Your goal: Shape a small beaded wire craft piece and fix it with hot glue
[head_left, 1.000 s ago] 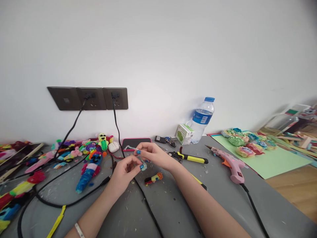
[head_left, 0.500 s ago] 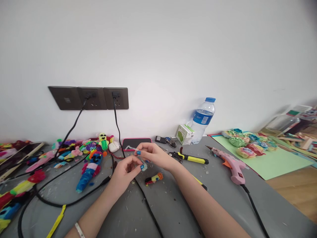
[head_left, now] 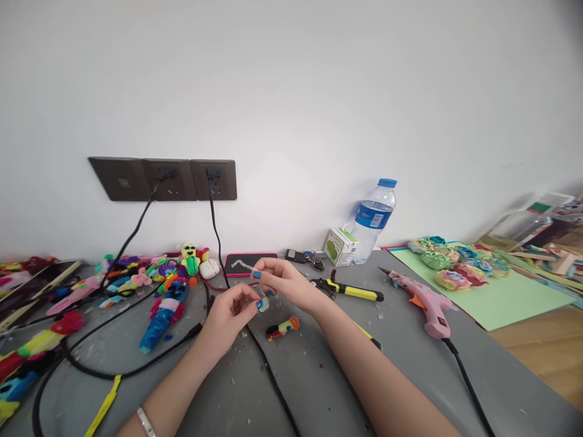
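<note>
Fingers [head_left: 241, 293] of the left hand [head_left: 228, 320] pinch a pale, glittery coil [head_left: 263, 306]; on its far side, the right hand [head_left: 285, 284] pinches a pale, glittery bent strand [head_left: 241, 264]. Near right, 1 small multicoloured fuzzy figure [head_left: 283, 328] lies on the grey tabletop [head_left: 319, 388].

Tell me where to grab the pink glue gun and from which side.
Probably by the handle, from the near right: the glue gun lies on its side, handle toward the viewer, orange trigger facing left. Its dark nozzle points away leftward, so that approach should avoid it. Mind the cord at the handle's base.
</note>
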A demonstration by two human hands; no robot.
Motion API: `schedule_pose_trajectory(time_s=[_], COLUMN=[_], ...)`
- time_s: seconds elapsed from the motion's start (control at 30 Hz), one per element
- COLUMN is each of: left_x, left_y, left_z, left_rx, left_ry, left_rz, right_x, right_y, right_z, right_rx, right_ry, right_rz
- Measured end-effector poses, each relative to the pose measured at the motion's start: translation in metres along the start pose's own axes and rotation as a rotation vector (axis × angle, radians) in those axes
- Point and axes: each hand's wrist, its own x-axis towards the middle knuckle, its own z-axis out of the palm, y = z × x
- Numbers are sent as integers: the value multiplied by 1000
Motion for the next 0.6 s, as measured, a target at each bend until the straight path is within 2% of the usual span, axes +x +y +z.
schedule_pose_trajectory(time_s=[0.33, 0.6], left_x=[-1, -1], left_y=[11, 6], left_z=[0, 1], left_rx=[-10, -36], left_ry=[2, 24], left_rz=[-37, -67], right_x=[2, 2], right_y=[2, 2], right_z=[1, 1], right_rx=[115, 148], right_ry=[35, 68], right_rz=[-9, -14])
